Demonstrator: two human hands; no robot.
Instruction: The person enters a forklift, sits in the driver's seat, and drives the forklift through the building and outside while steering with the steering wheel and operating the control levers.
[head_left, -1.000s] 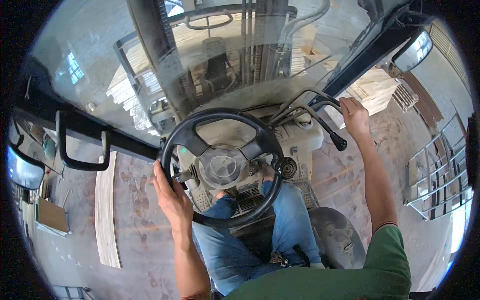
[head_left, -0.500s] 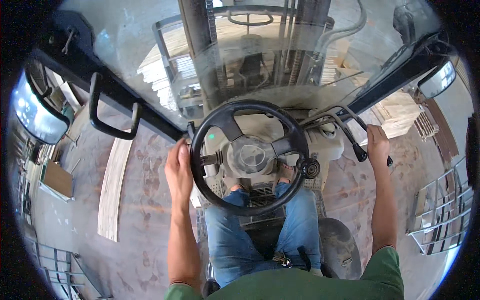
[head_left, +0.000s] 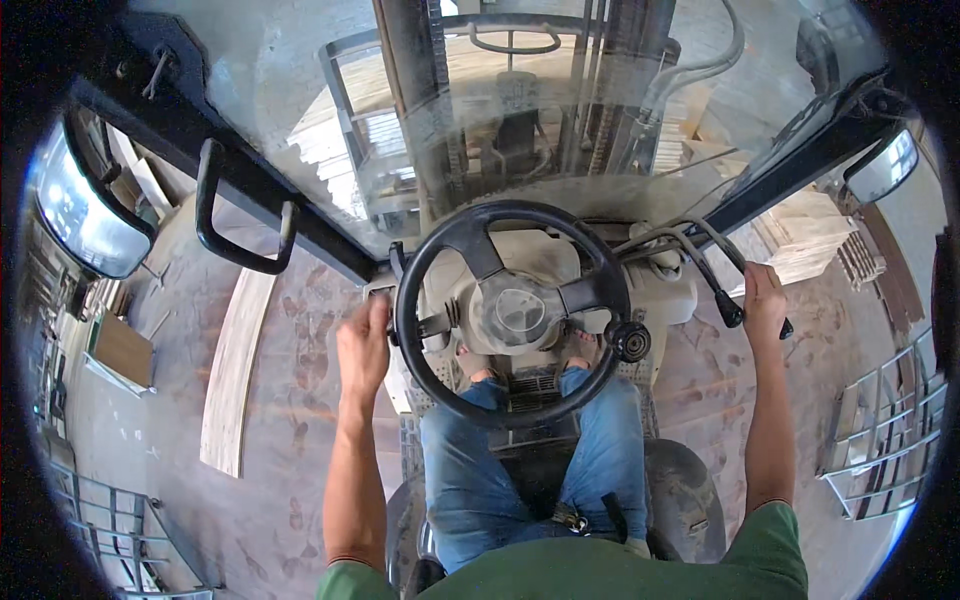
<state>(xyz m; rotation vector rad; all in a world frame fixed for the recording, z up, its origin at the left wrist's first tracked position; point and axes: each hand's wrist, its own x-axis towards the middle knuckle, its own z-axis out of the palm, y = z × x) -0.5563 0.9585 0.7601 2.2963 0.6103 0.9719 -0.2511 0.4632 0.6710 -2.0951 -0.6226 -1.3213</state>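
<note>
Compared with a second ago, the left hand (head_left: pixel 363 350) is moved off the steering wheel (head_left: pixel 520 310), which lies just right of its curled fingers; whether anything is gripped there cannot be told for blur. The outer lever (head_left: pixel 729 249) is still gripped by the right hand (head_left: pixel 766 305), with a black knob (head_left: pixel 730 312) left of its fingers.

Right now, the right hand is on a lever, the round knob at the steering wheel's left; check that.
Wrong side: the head view shows the round knob on the right of the steering wheel. The right hand is on a lever.
</note>
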